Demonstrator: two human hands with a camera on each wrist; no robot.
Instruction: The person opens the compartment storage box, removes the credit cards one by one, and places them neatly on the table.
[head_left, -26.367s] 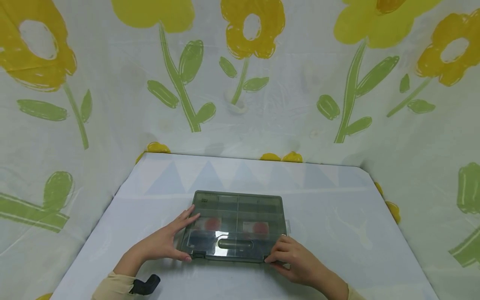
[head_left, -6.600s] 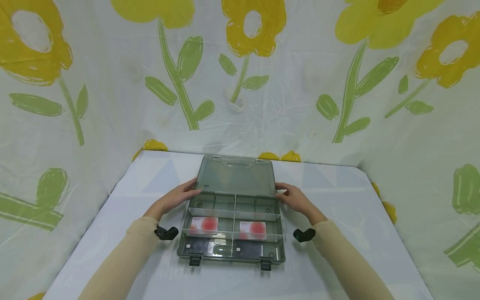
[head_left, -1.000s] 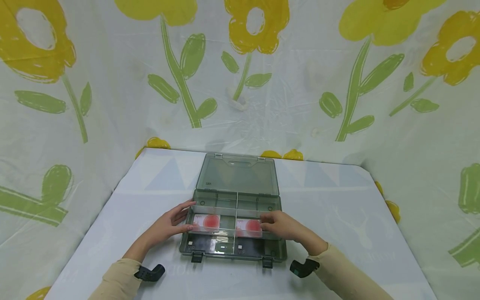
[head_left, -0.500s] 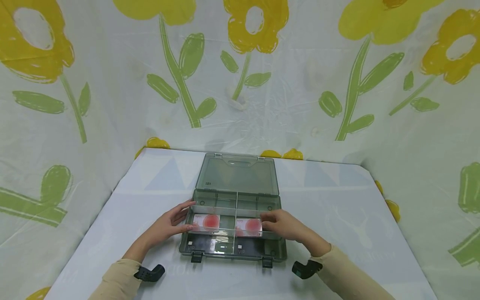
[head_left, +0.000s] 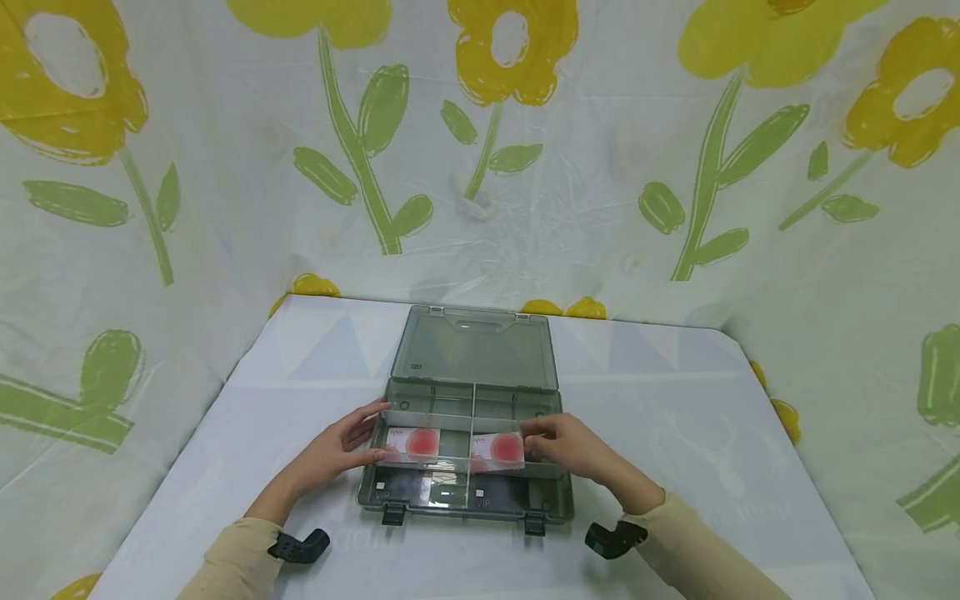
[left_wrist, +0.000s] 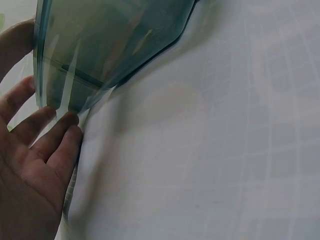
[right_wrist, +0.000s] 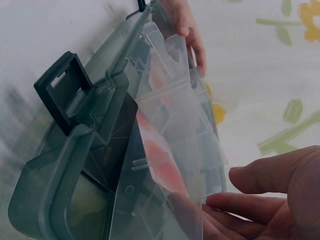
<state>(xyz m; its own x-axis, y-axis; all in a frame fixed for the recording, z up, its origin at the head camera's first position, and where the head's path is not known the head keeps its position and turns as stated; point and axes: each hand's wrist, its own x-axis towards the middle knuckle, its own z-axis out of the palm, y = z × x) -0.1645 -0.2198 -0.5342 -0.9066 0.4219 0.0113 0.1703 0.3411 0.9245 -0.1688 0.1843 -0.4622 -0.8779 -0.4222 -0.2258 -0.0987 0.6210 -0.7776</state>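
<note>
A translucent grey-green organizer box (head_left: 450, 514) stands with its lid folded back. In its middle row lie two pink-and-white cards with red circles, the left card (head_left: 411, 444) and the right card (head_left: 495, 451). My right hand (head_left: 573, 454) reaches into the right middle compartment and pinches the right card at its right edge. In the right wrist view, a fingertip shows through the clear divider (right_wrist: 155, 210) at that card's end. My left hand (head_left: 330, 458) rests along the box's left side, relaxed fingertips against the green wall (left_wrist: 75, 95).
Two black cards marked VIP, the left one (head_left: 397, 486) and the right one (head_left: 501, 493), lie in the front row. Two latches, one a dark latch (head_left: 534, 525), hang from the box front. Behind it the lid (head_left: 480, 354) lies on the white table (head_left: 675, 467).
Long ago the box was closed; by several seconds ago it was open with both hands beside it. Over the last second the right hand rises slightly and the right card's right side tilts up.
</note>
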